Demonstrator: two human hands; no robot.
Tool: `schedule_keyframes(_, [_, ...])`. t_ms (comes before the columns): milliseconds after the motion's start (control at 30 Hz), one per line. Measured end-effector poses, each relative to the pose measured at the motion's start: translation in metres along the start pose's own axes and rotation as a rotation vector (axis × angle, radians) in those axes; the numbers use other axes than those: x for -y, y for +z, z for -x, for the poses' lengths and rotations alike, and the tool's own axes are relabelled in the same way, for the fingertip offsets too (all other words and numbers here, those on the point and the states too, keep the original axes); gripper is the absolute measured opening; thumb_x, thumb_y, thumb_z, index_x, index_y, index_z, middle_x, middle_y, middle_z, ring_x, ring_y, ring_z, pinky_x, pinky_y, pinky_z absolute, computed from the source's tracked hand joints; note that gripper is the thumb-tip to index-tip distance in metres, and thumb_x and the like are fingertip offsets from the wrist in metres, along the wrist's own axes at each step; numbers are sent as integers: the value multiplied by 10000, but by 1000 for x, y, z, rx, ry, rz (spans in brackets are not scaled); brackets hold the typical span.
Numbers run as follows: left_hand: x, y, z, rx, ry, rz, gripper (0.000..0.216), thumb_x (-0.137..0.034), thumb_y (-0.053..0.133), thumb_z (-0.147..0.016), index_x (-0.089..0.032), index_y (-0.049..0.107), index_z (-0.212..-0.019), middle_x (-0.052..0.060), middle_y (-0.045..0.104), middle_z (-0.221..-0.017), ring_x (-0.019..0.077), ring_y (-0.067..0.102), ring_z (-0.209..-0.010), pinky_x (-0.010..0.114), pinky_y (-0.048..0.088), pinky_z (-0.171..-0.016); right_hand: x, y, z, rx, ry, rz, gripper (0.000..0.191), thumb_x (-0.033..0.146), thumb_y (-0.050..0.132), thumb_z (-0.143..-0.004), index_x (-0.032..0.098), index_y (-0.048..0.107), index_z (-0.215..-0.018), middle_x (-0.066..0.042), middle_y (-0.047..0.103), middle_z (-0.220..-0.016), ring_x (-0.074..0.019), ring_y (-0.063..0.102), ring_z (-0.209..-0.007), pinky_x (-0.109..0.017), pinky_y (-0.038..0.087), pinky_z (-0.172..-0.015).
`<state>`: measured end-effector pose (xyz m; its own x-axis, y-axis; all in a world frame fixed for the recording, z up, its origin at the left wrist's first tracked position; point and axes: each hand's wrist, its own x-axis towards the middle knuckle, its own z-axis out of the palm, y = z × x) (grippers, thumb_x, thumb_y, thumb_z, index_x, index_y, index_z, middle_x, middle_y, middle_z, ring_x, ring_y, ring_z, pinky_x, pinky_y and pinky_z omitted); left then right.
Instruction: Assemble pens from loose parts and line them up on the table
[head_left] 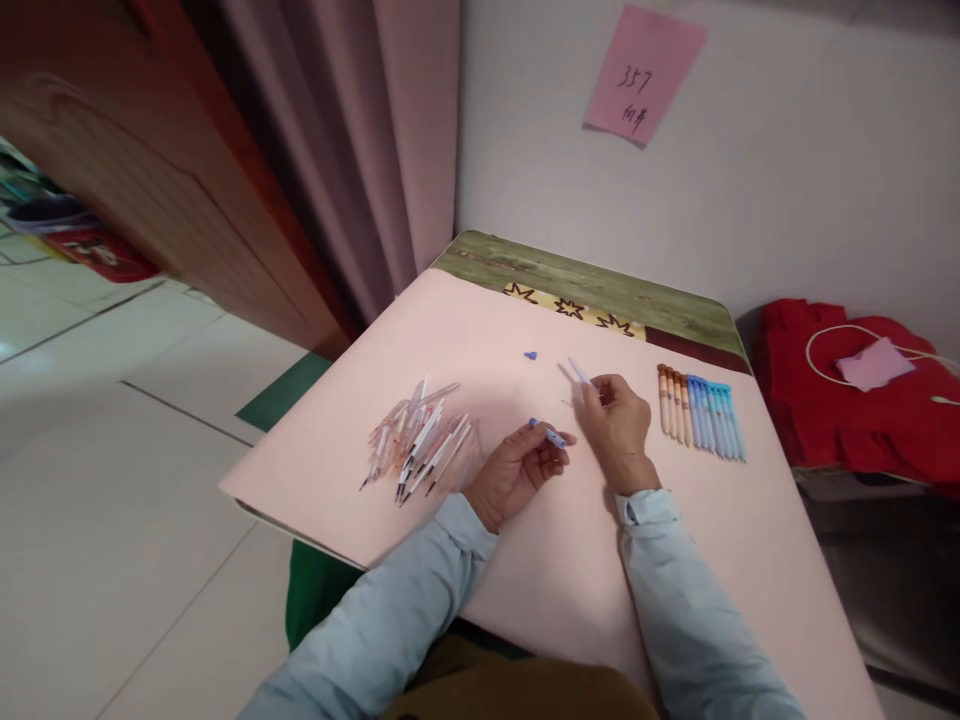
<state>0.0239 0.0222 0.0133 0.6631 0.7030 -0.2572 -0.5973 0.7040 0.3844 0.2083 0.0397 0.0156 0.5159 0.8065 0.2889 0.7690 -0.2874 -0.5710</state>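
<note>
My left hand (pixel 523 466) is closed on a short blue pen part (pixel 551 434), held between thumb and fingers just above the table. To its right, my right hand (pixel 619 425) pinches a slim pale lavender pen piece (pixel 579 371) that points up and to the left. A small dark blue pen top (pixel 530 355) lies on the table beyond both hands. Left of my left hand is a loose pile of thin white and clear pen pieces (pixel 420 445), several with dark tips. Beside my right hand, finished-looking pens (pixel 701 410) lie in a neat row, brown, blue and turquoise.
The table wears a pale pink cover (pixel 465 330), with a green wood-look strip (pixel 600 285) showing at the back. A red cloth (pixel 832 430) with a white cable lies to the right. A brown wooden door (pixel 187 170) and pink curtain (pixel 405 120) stand left.
</note>
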Motion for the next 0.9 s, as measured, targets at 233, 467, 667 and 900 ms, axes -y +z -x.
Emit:
schedule_keyframes(233, [4,-2,-4,6,43,16,221,-263,755,-827,-125,721,-996,101,693,-1080,124,661,-828,189,481,-613,28,-40,56,184,-27,-43,253,472,633,-815,228,670,-762,25,637,-601,-145,555,-528,-259,372,-545])
schedule_keyframes(467, [12,-3,-2,42,41,-40,235,-291,777,-802,-85,714,-897,62,678,-833,71,557,-648,192,421,-598,5,-65,68,470,-163,-252,297,469,646,-842,193,712,-930,-24,705,-751,-148,598,-597,-256,451,-561])
schedule_keyframes(667, [22,-3,-3,73,-56,-63,248,-309,801,-770,-109,671,-837,114,714,-952,97,578,-701,240,439,-701,31,-90,1,282,-259,-303,307,450,641,-871,184,740,-987,-60,727,-823,-175,640,-683,-282,494,-620])
schedule_keyframes(900, [25,-10,-8,126,-73,-42,262,-314,803,-766,-109,667,-857,92,692,-897,108,572,-717,262,420,-717,139,-12,-19,677,-862,-75,126,179,666,-837,196,758,-923,-41,722,-896,-140,626,-756,-254,447,-724])
